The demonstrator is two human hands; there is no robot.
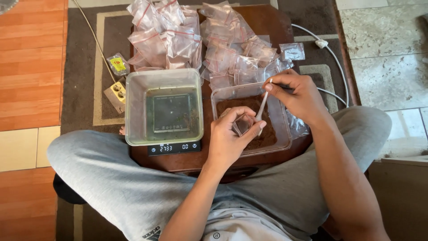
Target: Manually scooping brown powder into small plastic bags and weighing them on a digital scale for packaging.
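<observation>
Left hand [232,138] pinches a small clear bag [243,124] open; right hand [296,93] just beyond pinches a white spoon [262,107] dipping into it.

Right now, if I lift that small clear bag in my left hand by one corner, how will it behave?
The small clear bag looks like thin film, so it would probably flop and fold. It seems nearly empty, so likely very light. The left hand pinches its mouth open beside the white spoon; released, it may collapse shut over the brown powder.

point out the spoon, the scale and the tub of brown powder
spoon [263,103], head view, on its white handle
scale [174,147], head view, on its display strip
tub [283,134], head view, on its right wall
</observation>
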